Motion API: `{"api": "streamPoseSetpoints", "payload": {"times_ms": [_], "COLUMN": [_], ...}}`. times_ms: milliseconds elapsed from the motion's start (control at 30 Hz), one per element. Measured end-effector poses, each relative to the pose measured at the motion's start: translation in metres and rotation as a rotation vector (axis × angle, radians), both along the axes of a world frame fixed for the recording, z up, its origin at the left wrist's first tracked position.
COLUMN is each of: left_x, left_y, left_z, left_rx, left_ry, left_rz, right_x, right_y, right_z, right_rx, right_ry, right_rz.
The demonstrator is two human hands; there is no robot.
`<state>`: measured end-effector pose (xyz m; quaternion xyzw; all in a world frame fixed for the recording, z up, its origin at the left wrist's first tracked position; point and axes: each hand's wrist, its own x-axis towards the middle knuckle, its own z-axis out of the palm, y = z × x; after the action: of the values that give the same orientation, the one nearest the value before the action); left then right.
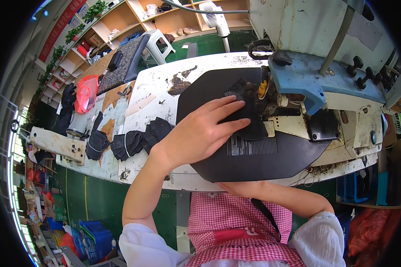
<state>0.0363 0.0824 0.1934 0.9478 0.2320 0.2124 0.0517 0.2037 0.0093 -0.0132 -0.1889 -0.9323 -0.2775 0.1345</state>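
Observation:
My left hand (pixel 200 131) lies with its fingers stretched out over a small dark, flexible piece (pixel 252 130), pressing it against the black board (pixel 263 169). Its fingertips are close to the working head of a blue and cream machine (pixel 294 80), where a yellow-orange part (pixel 263 89) shows. A ribbed strip (pixel 252 146) is set into the board just in front of the piece. My right hand (pixel 238 188) reaches in beneath the board's near edge; its fingers are hidden there, so what they touch cannot be seen.
Left of the board, several bundles of dark pieces (pixel 127 144) lie on the stained white table (pixel 140 84). Farther left are a cream machine arm (pixel 58 144) and a red plastic bag (pixel 87 93). A white stool (pixel 158 46) and a fan (pixel 216 20) stand behind.

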Motion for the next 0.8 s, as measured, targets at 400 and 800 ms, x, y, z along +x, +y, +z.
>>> {"api": "streamPoseSetpoints", "payload": {"times_ms": [400,800], "left_x": [-0.002,-0.121], "left_y": [0.033,-0.026], "left_z": [-0.001,-0.069], "left_rx": [0.013,0.165], "left_ry": [-0.006,-0.402], "left_rz": [0.044,0.611], "right_x": [-0.002,0.012], "right_y": [-0.011,-0.009], "right_z": [0.015,0.014], "right_rx": [-0.668,-0.504], "right_ry": [0.536,0.497], "right_rz": [0.102,0.097]}}
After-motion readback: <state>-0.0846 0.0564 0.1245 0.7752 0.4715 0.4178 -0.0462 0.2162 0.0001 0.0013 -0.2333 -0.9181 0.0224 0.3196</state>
